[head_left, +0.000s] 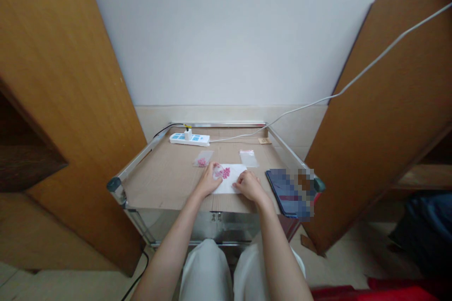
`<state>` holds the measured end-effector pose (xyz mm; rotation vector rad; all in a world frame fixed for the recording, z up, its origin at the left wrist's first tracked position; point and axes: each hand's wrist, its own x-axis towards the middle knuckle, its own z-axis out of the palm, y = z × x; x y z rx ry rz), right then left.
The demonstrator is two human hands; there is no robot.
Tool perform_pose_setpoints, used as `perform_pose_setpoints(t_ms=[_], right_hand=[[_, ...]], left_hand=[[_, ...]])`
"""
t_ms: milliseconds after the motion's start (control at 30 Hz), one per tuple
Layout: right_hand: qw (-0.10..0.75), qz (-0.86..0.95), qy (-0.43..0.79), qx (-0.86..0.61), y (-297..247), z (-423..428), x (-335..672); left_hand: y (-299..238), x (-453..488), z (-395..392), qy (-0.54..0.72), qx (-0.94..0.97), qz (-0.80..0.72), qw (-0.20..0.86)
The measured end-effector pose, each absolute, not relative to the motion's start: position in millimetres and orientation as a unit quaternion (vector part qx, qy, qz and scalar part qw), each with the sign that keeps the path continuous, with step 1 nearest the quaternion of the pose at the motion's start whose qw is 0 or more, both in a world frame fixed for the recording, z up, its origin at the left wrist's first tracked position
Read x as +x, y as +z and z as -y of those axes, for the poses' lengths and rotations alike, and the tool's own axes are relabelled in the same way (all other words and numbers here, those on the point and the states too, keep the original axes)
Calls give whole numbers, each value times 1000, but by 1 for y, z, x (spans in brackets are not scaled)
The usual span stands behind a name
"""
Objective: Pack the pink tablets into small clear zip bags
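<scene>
A white sheet of paper (233, 171) lies on the cardboard-covered table (165, 181) with a small heap of pink pills (225, 172) on it. My left hand (208, 179) rests at the sheet's left edge, fingers curled round what looks like a small clear bag beside the pills. My right hand (249, 185) sits on the sheet's right lower corner, fingers bent and pressed together; what they hold, if anything, is hidden. A small clear bag with pink pills (203, 160) lies behind my left hand. An empty-looking clear bag (248, 157) lies behind my right hand.
A white power strip (189, 138) with a plug and a white cable lies at the table's back. A dark tablet or phone (286, 193) rests at the right edge. Wooden panels stand on both sides; the table has a metal rim (136, 160).
</scene>
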<state>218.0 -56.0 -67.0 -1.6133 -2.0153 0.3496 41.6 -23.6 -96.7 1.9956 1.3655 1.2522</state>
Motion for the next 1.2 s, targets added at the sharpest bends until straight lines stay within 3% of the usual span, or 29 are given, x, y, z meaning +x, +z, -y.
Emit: perform_pose_setpoints(t_ms=[167, 300, 900, 1200], right_hand=[[481, 711, 153, -490, -67, 44, 208], [572, 668, 153, -451, -70, 37, 193], [569, 641, 288, -427, -75, 39, 171], [563, 641, 265, -449, -81, 36, 173]], left_hand=[[-96, 43, 25, 439, 730, -491, 185], [-92, 45, 30, 425, 747, -487, 157], [-92, 45, 28, 504, 686, -470, 234], [-88, 45, 28, 540, 659, -450, 267]])
